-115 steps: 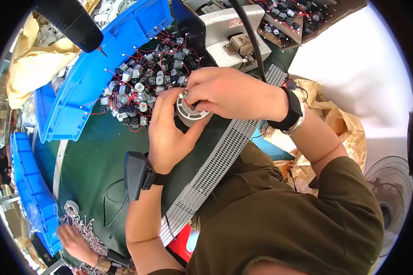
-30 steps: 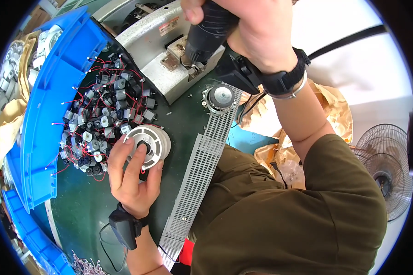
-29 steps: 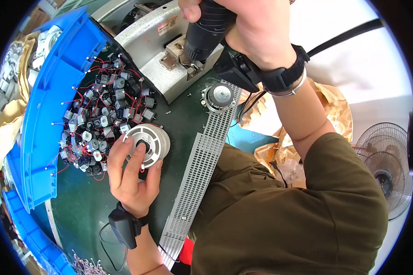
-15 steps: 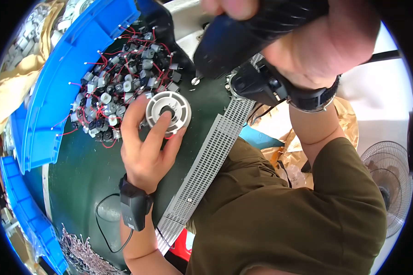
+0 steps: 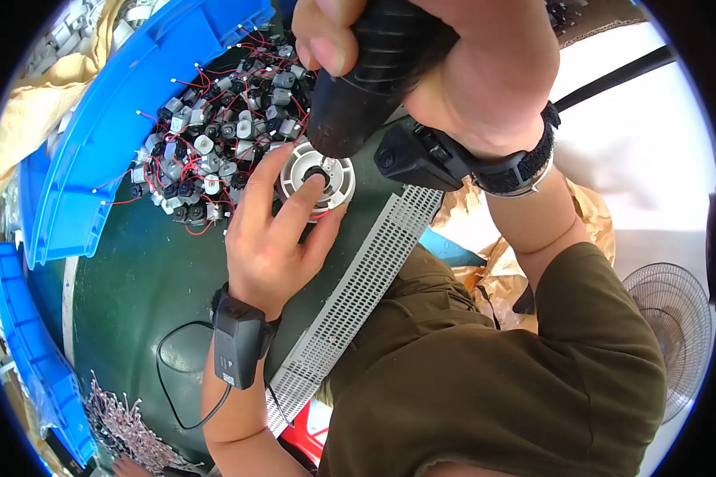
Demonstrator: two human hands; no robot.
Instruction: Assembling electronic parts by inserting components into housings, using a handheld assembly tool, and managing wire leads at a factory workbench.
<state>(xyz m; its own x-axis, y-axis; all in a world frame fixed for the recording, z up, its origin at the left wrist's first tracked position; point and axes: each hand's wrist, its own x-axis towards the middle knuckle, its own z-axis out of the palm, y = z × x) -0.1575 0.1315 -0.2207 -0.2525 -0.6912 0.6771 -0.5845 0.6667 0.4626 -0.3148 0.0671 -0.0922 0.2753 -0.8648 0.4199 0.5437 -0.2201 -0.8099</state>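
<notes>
My left hand (image 5: 266,250) grips a white round plastic housing (image 5: 347,184) with a spoked rim, just above the green work surface (image 5: 127,302). Its index finger presses on the black piece (image 5: 317,173) at the housing's centre, and the other fingers close round the sides. Over it, my right hand (image 5: 493,79) is wrapped round a black electric screwdriver (image 5: 350,107), held tilted with its nose down. The screwdriver's tip meets the housing's inner face beside the black centre; whether a screw sits under it, I cannot make out.
Small motors (image 5: 215,159) with red wires lie heaped behind my left hand. Blue trays (image 5: 60,199) curve along the left. A perforated metal strip (image 5: 366,270) edges the table near my body. Thin wires (image 5: 127,425) lie lower left; a fan (image 5: 668,334) stands at right.
My right hand has brought the screwdriver left and down onto the housing. The left hand and housing sit slightly further right in the picture.
</notes>
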